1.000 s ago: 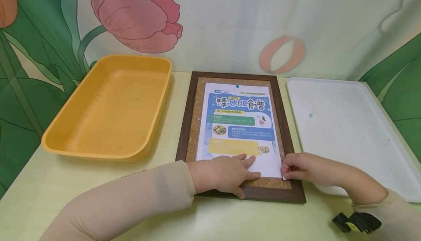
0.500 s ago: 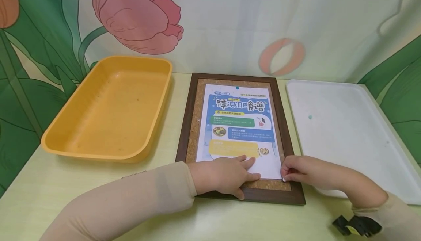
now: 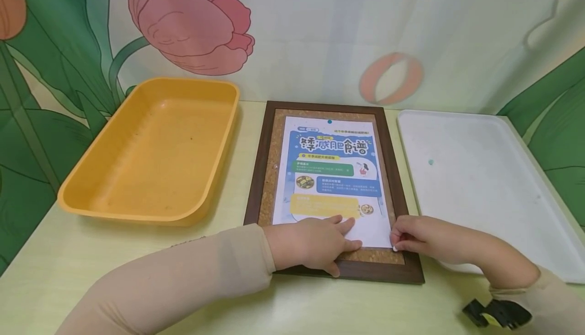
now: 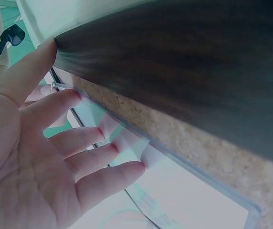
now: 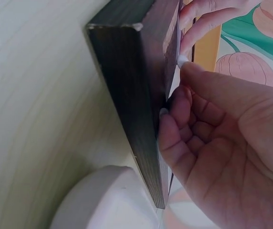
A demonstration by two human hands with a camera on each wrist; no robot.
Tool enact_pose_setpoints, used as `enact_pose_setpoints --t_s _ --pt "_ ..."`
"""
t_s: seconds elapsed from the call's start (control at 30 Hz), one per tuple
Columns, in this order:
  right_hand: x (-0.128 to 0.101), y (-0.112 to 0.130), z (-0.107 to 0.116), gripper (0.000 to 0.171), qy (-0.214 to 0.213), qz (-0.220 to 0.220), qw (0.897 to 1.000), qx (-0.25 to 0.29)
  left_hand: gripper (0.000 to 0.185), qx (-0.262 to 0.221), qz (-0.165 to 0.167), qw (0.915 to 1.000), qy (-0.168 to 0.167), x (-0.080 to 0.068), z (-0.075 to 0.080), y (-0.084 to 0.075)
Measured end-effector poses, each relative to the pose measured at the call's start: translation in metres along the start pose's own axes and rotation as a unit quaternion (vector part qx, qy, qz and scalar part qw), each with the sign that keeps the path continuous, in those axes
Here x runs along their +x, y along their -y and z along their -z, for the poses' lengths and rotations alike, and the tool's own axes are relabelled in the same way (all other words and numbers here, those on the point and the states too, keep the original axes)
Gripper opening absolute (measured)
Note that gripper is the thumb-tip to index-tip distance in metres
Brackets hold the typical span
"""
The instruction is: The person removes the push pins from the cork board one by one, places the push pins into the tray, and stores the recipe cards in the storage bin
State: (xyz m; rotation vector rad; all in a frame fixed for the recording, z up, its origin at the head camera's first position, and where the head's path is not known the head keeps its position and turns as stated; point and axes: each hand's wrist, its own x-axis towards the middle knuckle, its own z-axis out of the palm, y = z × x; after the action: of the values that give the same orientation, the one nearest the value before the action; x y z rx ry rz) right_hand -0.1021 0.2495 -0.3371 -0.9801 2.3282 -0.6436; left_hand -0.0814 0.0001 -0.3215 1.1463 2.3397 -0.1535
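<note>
Cork board (image 3: pixel 267 182): lying flat, poster (image 3: pixel 331 172) on it.
Left hand (image 3: pixel 311 243): fingers straight, pressing poster down; best kept firm.
Right hand (image 3: pixel 418 236): pinching white pin (image 3: pixel 395 248) at poster's 5 o'clock corner.

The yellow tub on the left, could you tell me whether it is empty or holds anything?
Empty. The head view shows the yellow tub with its bare floor fully visible, only faint specks on it, while both hands work at the cork board beside it.

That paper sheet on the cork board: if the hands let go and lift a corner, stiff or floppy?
Probably floppy: the sheet looks thin and lies flat on the cork board. Likely light. The blue pin at its top edge should make it hinge there, not slide.
</note>
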Motion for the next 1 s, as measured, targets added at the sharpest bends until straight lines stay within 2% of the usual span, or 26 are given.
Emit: enact_pose_setpoints --t_s 0.37,0.6,0.7,0.87,1.0 --pt "-0.003 -0.002 -0.002 0.008 0.01 -0.011 1.0 0.026 0.07 0.009 0.008 0.9998 0.012 0.003 -0.001 -0.006" --pt "0.005 -0.002 0.005 0.007 0.034 -0.036 0.997 0.053 0.066 0.01 0.01 0.9995 0.029 0.003 0.0 -0.007" --pt "0.008 -0.001 0.008 0.008 0.041 -0.038 0.997 0.059 0.07 0.014 0.011 0.9992 0.036 0.004 0.003 -0.011" --pt "0.011 0.002 0.01 0.008 0.05 -0.036 0.997 0.052 0.082 0.061 0.03 0.9975 0.021 0.01 0.009 -0.021" --pt "0.014 0.003 0.012 0.008 0.059 -0.04 0.996 0.053 0.084 0.095 0.052 0.9935 0.034 0.014 0.016 -0.029"
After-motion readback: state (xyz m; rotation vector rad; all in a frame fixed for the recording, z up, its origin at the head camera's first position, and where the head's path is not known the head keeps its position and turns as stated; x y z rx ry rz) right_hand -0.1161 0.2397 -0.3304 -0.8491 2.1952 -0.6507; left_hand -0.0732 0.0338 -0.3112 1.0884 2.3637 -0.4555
